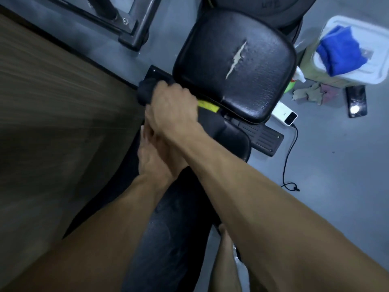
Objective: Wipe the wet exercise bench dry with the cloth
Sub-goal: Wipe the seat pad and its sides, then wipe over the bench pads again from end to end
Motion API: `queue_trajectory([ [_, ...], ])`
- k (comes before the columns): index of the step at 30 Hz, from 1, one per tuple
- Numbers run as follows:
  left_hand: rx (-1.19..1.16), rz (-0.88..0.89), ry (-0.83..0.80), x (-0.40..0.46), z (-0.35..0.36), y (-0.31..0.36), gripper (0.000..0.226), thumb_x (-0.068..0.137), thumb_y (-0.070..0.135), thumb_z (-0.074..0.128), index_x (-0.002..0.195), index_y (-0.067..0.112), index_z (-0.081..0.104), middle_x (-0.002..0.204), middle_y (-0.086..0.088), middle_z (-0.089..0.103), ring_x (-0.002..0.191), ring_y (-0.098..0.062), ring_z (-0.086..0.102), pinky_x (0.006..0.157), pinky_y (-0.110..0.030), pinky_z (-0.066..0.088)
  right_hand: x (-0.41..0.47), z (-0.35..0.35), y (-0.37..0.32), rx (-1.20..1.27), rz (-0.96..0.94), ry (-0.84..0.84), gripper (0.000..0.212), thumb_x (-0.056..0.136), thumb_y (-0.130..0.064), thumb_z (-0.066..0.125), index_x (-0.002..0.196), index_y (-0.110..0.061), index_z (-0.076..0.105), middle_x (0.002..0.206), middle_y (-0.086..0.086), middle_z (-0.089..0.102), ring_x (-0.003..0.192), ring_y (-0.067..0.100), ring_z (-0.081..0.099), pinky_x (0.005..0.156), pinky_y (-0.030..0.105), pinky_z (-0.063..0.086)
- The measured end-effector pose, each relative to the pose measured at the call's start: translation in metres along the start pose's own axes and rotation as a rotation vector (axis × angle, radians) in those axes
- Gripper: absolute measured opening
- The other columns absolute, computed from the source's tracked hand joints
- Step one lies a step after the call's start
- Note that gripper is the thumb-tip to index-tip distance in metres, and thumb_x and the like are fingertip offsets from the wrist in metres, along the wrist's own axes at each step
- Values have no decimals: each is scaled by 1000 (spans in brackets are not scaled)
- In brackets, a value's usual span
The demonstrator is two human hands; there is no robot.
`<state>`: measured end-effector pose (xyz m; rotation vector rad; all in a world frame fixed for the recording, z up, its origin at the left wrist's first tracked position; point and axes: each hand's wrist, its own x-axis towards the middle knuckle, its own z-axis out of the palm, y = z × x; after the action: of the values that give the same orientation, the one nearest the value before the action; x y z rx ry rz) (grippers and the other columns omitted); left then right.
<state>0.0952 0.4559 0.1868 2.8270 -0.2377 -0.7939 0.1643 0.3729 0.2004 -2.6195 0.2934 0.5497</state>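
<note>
Head view, looking steeply down along both bare forearms. Right hand point(172, 106) crosses over the left, fingers curled round a dark cloth point(146, 91), which bunches out at 10 o'clock of the knuckles. Cloth sits against the left lower edge of the seat pad point(233, 66), beside the bench frame. Left hand point(153, 157) lies directly under the right wrist on the long bench pad point(164, 239); its fingers are mostly covered, so cannot tell whether they hold anything.

Seat pad: black vinyl, pale tear running near its middle. A yellow label point(208, 105) shows on the frame just at 3 o'clock of the right hand. Long pad shows faint pale streaks toward 6 o'clock; image blurred there, wet or dry not certain.

Surroundings: grey floor point(336, 175). At 2 o'clock, a white tub point(370, 74) with a blue cloth point(339, 51) lying on top. Below it, crumpled rags point(311, 93) and a black phone point(356, 101), apart from each other. A white device point(285, 114) lies just at the seat pad's lower right corner, black cable point(291, 157) trailing toward 6 o'clock. Wooden surface point(52, 102) at 9 o'clock, motion-blurred. Dark metal frame point(134, 34) at 11 o'clock. A bare foot point(225, 237) shows right of the long pad.
</note>
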Motion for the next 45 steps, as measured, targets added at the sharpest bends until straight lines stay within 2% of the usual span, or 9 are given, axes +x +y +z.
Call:
queue_trajectory([
  [3, 185, 30, -72, 5, 3, -4, 98, 81, 67, 29, 156, 10, 1, 164, -18, -10, 152, -32, -9, 124, -44, 3, 41, 0, -22, 79, -39, -177, 37, 97, -34, 53, 128, -15, 59, 129, 8, 63, 117, 30, 61, 77, 33, 43],
  [6, 125, 4, -41, 6, 0, -2, 133, 57, 89, 50, 157, 16, 2, 165, -14, -5, 152, -31, -8, 123, -46, 10, 30, -4, 9, 84, -165, -139, 41, 96, -40, 52, 127, -14, 56, 121, 13, 66, 108, 36, 63, 73, 34, 39],
  [14, 77, 13, -9, 7, 2, 1, 151, 50, 80, 73, 154, 20, -19, 162, -9, -26, 150, -29, -21, 123, -47, 1, -78, -21, 119, 42, -50, -57, 63, 79, -42, 48, 137, -18, 49, 115, 12, 67, 101, 37, 64, 79, 40, 48],
  [21, -76, -55, 3, -1, -10, 6, 126, 67, 48, 81, 155, 3, 4, 165, -18, -1, 153, -34, -3, 123, -49, 10, -5, 15, 28, 21, -128, 56, 53, 93, -44, 53, 134, -12, 50, 120, 16, 63, 104, 38, 64, 79, 43, 49],
  [25, 64, -17, -68, 2, -8, 5, 144, 50, 78, 75, 156, 11, 5, 165, -12, -10, 152, -26, -16, 124, -47, 5, -21, 6, 61, 102, -178, 29, 54, 92, -42, 58, 138, -15, 47, 115, 13, 64, 101, 35, 64, 77, 40, 49],
  [30, 114, -56, -80, 4, -11, 17, 151, 47, 76, 78, 156, 22, -12, 164, -6, -20, 152, -27, -13, 123, -49, 10, -91, -18, 160, 168, -78, -89, 58, 90, -37, 60, 144, -20, 44, 121, 8, 65, 105, 33, 63, 77, 39, 45],
  [35, 94, -142, -110, 11, -29, 39, 124, 66, 59, 81, 158, 18, 7, 167, -4, -3, 153, -27, 2, 120, -46, 24, -139, -25, 219, 1143, 764, -101, 14, 94, -19, 59, 106, -15, 66, 84, 1, 73, 87, 25, 68, 60, 27, 50],
  [38, 113, 49, 11, 31, -43, 61, 91, 82, 40, 76, 155, 20, 25, 165, 0, 13, 150, -25, 16, 118, -45, 30, -146, -29, 226, 1694, 1191, -48, 26, 96, -30, 59, 105, -8, 68, 77, 8, 79, 89, 26, 71, 76, 36, 57],
  [45, 135, 236, -6, 103, -55, 130, 86, 88, 42, 69, 156, 32, 17, 167, 3, -1, 153, -25, 3, 120, -42, 20, -81, -27, 180, 1934, 1028, 176, 43, 96, -43, 62, 132, -19, 65, 125, 4, 72, 106, 14, 71, 96, 31, 55],
])
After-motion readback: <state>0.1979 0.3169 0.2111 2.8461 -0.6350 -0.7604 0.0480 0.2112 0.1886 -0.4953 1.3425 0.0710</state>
